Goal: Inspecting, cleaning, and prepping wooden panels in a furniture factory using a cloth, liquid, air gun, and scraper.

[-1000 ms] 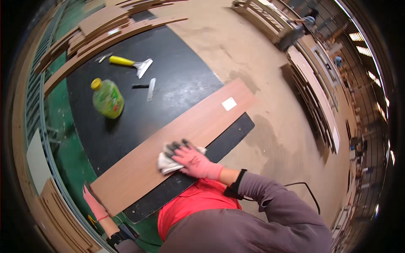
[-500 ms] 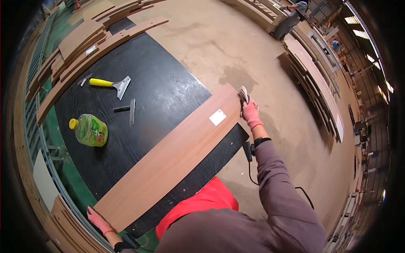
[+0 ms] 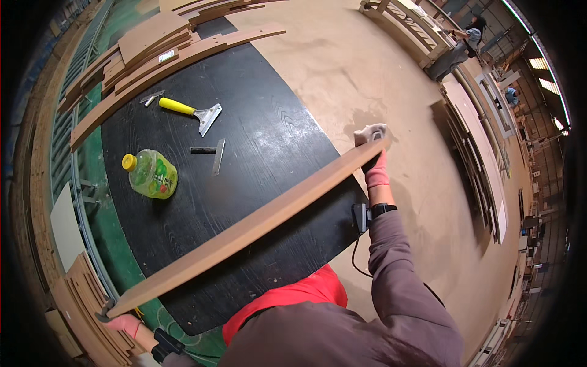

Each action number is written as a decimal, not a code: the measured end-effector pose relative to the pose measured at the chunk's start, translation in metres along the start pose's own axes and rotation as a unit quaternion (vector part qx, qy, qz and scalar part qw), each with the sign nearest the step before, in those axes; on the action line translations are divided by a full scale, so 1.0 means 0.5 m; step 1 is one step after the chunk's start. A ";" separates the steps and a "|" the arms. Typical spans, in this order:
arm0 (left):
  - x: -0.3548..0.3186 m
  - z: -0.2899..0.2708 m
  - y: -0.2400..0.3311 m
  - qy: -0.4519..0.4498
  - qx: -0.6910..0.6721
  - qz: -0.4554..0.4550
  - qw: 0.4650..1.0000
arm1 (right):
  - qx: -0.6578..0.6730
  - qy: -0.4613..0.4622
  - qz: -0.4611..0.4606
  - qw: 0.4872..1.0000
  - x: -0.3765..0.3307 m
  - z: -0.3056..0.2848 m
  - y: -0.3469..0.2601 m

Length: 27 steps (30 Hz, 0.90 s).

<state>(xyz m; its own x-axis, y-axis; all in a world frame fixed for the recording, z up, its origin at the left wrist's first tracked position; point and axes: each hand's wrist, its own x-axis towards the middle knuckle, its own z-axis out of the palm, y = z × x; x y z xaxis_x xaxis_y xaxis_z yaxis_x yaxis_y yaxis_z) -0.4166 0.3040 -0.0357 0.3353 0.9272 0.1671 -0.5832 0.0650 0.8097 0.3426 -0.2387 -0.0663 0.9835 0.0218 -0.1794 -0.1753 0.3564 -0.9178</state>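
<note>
A long wooden board stands tilted on its edge, raised over the black tabletop, with its narrow side facing up. In a pink glove with dark fingertips, my left hand grips the near-left end. My right hand, also gloved in pink, is closed round the far-right end. A pale greyish wad shows at the right fingers; whether it is a cloth or part of the glove I cannot tell. The board's broad faces are mostly hidden.
On the tabletop are a yellow-handled scraper, a T-shaped metal blade tool and a yellow-capped plastic bottle. Stacked boards lie at the far left. A panel stack and a person are at the right.
The board has turned from lying flat, label upward, to standing on edge. Both hands have turned with it, the left one shifting slightly left. The view has shifted too.
</note>
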 end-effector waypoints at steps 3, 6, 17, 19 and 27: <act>-0.046 -0.030 -0.026 -0.009 0.096 0.099 0.990 | 0.167 -0.027 -0.038 0.985 -0.032 -0.024 -0.045; -0.134 -0.008 -0.044 0.130 0.499 0.193 0.835 | 0.180 -0.072 -0.057 0.979 -0.081 -0.081 -0.092; -0.283 0.077 -0.024 0.222 0.586 -0.012 0.779 | -0.187 0.158 -0.166 0.955 -0.323 -0.020 -0.160; -0.250 0.130 -0.012 0.217 0.494 -0.035 0.841 | -0.319 -0.033 -0.267 0.909 -0.413 0.070 -0.106; -0.133 0.107 -0.140 0.052 0.947 0.202 0.246 | -0.377 -0.586 -0.406 0.591 -0.674 0.327 0.099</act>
<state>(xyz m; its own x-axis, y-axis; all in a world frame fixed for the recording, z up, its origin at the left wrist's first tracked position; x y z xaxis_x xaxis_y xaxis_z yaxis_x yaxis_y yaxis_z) -0.3583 0.2178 -0.0734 0.4545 0.7278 0.5135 0.8692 -0.2364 -0.4343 0.0098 -0.0757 0.0069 0.0341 0.9194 0.3918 0.8411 0.1853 -0.5081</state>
